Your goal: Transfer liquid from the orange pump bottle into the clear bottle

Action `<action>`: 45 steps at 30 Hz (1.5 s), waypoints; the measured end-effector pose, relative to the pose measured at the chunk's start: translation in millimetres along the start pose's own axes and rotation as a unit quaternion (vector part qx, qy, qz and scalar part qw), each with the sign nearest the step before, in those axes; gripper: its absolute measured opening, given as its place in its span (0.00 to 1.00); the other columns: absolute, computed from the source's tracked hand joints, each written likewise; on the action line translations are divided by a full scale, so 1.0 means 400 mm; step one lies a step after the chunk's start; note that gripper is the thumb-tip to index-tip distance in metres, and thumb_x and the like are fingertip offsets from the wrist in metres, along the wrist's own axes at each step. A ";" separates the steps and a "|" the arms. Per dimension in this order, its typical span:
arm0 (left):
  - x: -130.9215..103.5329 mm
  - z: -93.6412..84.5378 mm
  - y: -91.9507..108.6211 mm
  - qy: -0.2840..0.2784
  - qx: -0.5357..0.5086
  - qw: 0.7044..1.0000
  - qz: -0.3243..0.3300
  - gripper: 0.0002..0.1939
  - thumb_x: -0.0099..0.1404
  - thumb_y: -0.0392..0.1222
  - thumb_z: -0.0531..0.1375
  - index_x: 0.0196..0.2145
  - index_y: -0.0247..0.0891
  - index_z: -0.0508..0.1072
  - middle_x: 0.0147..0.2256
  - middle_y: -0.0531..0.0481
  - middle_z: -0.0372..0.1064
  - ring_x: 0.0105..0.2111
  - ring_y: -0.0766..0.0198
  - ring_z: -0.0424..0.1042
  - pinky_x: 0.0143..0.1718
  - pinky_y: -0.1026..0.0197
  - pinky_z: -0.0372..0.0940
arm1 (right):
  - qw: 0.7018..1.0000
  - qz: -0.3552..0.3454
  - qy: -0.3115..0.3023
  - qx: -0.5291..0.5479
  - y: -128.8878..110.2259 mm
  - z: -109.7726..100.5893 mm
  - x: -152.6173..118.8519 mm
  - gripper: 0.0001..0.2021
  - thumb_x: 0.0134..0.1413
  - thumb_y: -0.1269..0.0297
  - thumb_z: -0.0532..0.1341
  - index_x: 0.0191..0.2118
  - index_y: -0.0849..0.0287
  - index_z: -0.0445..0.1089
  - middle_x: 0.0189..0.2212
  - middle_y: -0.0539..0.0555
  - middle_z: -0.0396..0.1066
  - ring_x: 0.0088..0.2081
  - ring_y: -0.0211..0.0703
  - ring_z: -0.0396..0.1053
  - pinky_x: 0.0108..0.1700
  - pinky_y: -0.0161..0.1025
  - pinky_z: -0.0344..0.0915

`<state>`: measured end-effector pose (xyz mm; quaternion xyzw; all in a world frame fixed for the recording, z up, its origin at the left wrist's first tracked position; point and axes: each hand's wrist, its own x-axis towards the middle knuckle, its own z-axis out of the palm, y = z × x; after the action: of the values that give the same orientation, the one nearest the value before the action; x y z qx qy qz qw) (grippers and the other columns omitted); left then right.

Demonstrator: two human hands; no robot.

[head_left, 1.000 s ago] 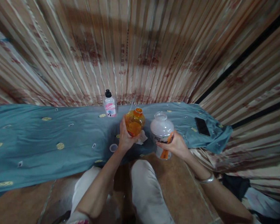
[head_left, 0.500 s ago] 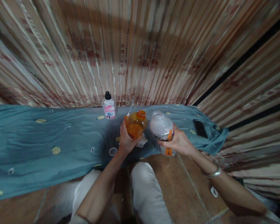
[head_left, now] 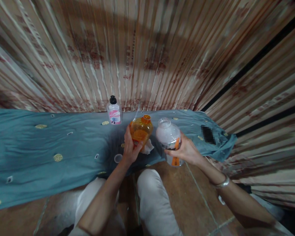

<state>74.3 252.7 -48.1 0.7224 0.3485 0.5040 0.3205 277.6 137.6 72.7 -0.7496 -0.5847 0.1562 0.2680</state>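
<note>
My left hand [head_left: 131, 146] is wrapped round an orange see-through bottle [head_left: 142, 127], whose uncapped neck leans a little to the right. Fingers closed, my right hand [head_left: 186, 150] grips a clear plastic bottle [head_left: 170, 136] with an orange and dark label; its mouth is open too and it tilts slightly left. The two bottles are side by side with a small gap between them. Beneath the orange bottle shows a crumpled white tissue [head_left: 148, 147]. A round, pale translucent cap [head_left: 118, 158] lies on the cloth beside my left wrist.
A clear bottle with a pink label and black top [head_left: 114, 111] stands at the back of the blue-green cloth [head_left: 73, 144]. A thin pale stick [head_left: 137, 110] is behind the orange bottle. To the right lies a dark, pixelated flat object [head_left: 208, 134]. Striped curtains [head_left: 147, 55] hang behind.
The orange bottle has shifted slightly left and leans more to the right. The clear bottle has moved a little left with my right hand. Both hands keep their hold.
</note>
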 end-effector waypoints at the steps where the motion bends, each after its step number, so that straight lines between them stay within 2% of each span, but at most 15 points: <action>1: 0.001 -0.004 0.001 0.001 0.002 1.000 -0.012 0.44 0.60 0.49 0.60 0.66 0.38 0.42 0.63 0.36 0.51 0.64 0.49 0.53 0.63 0.45 0.52 | 1.000 0.002 -0.001 0.001 0.002 0.003 -0.003 0.37 0.35 0.50 0.68 0.52 0.61 0.61 0.38 0.55 0.76 0.38 0.49 0.74 0.38 0.40 0.68; 3: 0.007 -0.013 0.007 0.007 0.012 0.999 -0.036 0.49 0.54 0.48 0.66 0.65 0.37 0.44 0.59 0.36 0.57 0.60 0.48 0.59 0.60 0.45 0.58 | 1.000 0.008 -0.002 0.001 0.004 0.009 -0.008 0.37 0.35 0.50 0.68 0.52 0.61 0.61 0.38 0.55 0.76 0.38 0.49 0.74 0.38 0.40 0.68; 5: 0.015 -0.023 0.015 0.010 0.028 0.999 -0.046 0.48 0.50 0.45 0.69 0.63 0.37 0.50 0.56 0.38 0.60 0.57 0.49 0.63 0.57 0.47 0.62 | 1.000 0.014 -0.003 0.002 0.003 0.012 -0.011 0.37 0.34 0.50 0.68 0.52 0.61 0.61 0.37 0.55 0.76 0.38 0.50 0.74 0.38 0.40 0.68; 8: 0.026 -0.040 0.029 -0.006 0.045 0.998 -0.049 0.40 0.46 0.45 0.70 0.55 0.38 0.62 0.50 0.43 0.63 0.51 0.52 0.67 0.53 0.50 0.66 | 1.000 0.022 -0.010 0.005 -0.001 0.012 -0.012 0.36 0.35 0.50 0.68 0.52 0.61 0.60 0.37 0.55 0.76 0.39 0.50 0.74 0.38 0.39 0.68; 10: 0.031 -0.050 0.038 -0.010 0.050 0.997 -0.049 0.35 0.45 0.47 0.71 0.50 0.38 0.66 0.47 0.44 0.64 0.49 0.52 0.69 0.51 0.50 0.67 | 1.000 0.025 -0.014 0.001 -0.004 0.009 -0.013 0.36 0.35 0.50 0.68 0.51 0.60 0.60 0.38 0.55 0.76 0.38 0.49 0.74 0.38 0.39 0.68; 15: 0.033 -0.060 0.060 0.011 0.024 0.999 -0.038 0.43 0.43 0.48 0.72 0.54 0.39 0.60 0.56 0.42 0.60 0.54 0.51 0.66 0.55 0.50 0.64 | 1.000 0.019 -0.003 -0.019 -0.010 -0.003 -0.012 0.36 0.34 0.49 0.68 0.51 0.60 0.61 0.35 0.53 0.76 0.35 0.47 0.74 0.37 0.39 0.68; 19: 0.021 -0.050 0.067 -0.013 0.041 0.992 -0.118 0.40 0.45 0.47 0.71 0.53 0.40 0.59 0.47 0.45 0.69 0.47 0.51 0.72 0.48 0.50 0.69 | 1.000 0.011 -0.010 -0.027 -0.015 -0.011 -0.011 0.35 0.35 0.50 0.67 0.51 0.60 0.61 0.36 0.53 0.76 0.36 0.47 0.74 0.36 0.38 0.67; 21: 0.015 -0.043 0.067 -0.024 0.054 0.990 -0.131 0.39 0.45 0.47 0.71 0.53 0.41 0.60 0.45 0.46 0.70 0.45 0.51 0.74 0.46 0.49 0.70 | 0.999 0.011 -0.016 -0.034 -0.020 -0.014 -0.011 0.35 0.36 0.50 0.67 0.51 0.60 0.61 0.36 0.54 0.76 0.37 0.48 0.74 0.37 0.38 0.67; 26: 0.016 -0.031 0.066 -0.020 0.055 0.998 -0.017 0.35 0.47 0.41 0.70 0.52 0.41 0.63 0.48 0.46 0.69 0.51 0.51 0.69 0.52 0.48 0.67 | 0.998 0.012 -0.016 -0.068 -0.028 -0.029 -0.006 0.35 0.36 0.51 0.67 0.52 0.60 0.62 0.36 0.54 0.76 0.37 0.49 0.74 0.37 0.38 0.68; 29: 0.021 -0.025 0.064 -0.008 0.055 0.998 0.010 0.32 0.49 0.42 0.69 0.51 0.41 0.64 0.46 0.46 0.69 0.50 0.51 0.69 0.52 0.47 0.67 | 0.998 0.008 -0.013 -0.066 -0.024 -0.040 0.001 0.37 0.35 0.50 0.67 0.53 0.61 0.61 0.36 0.54 0.76 0.37 0.50 0.74 0.38 0.39 0.68; 33: 0.024 -0.016 0.055 -0.004 0.056 0.998 0.026 0.34 0.50 0.43 0.69 0.52 0.40 0.62 0.47 0.44 0.67 0.51 0.49 0.68 0.53 0.45 0.66 | 0.999 -0.003 -0.013 -0.042 -0.005 -0.044 0.008 0.36 0.34 0.50 0.68 0.51 0.61 0.62 0.39 0.56 0.76 0.39 0.50 0.73 0.39 0.41 0.68; 38: 0.023 -0.001 0.044 0.007 0.063 0.998 0.012 0.37 0.48 0.44 0.70 0.53 0.39 0.61 0.51 0.42 0.64 0.52 0.49 0.67 0.55 0.45 0.65 | 1.000 -0.013 -0.026 -0.006 0.022 -0.029 0.008 0.33 0.35 0.50 0.68 0.48 0.60 0.64 0.38 0.54 0.75 0.37 0.47 0.72 0.41 0.42 0.68; 45: 0.025 0.000 0.051 -0.003 0.062 0.998 0.010 0.36 0.49 0.43 0.70 0.53 0.39 0.60 0.52 0.42 0.65 0.55 0.49 0.66 0.57 0.46 0.63 | 0.994 -0.010 -0.063 0.094 0.031 -0.017 0.005 0.30 0.35 0.53 0.69 0.46 0.59 0.64 0.41 0.54 0.75 0.41 0.49 0.72 0.46 0.44 0.68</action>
<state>80.3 249.9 -26.4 0.7458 0.3710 0.4822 0.2715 291.8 136.1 71.3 -0.7038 -0.5908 0.2546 0.3014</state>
